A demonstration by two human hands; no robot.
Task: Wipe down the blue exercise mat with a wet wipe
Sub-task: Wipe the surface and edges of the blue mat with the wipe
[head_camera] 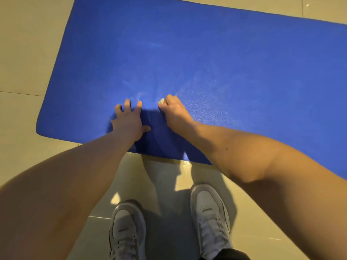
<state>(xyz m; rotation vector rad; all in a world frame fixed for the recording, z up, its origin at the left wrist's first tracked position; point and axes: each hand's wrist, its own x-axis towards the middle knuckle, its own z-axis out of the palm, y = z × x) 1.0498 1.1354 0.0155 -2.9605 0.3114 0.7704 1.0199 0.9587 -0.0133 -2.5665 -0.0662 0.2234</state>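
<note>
Nearest the camera, two white shoes, left and right, stand on the beige tiled floor just short of the blue exercise mat's near edge, not touching it. Both bare forearms cross that near edge and reach onto the mat. The left hand lies palm down on the mat a little in from the near edge, close to the mat's left end; its fingers are straight and spread, thumb out to the side, holding nothing. The right hand sits just beside it on the mat, apart from it by a narrow shadowed gap; its fingers are curled down into a fist round the wet wipe. Only a small white wad of the wipe shows at the fingertips, touching the mat surface. Beyond both hands the mat shows faint paler smears and one short light streak toward its middle. The mat lies flat on the floor, running off the picture to the right; floor tiles show past its far and left edges.
</note>
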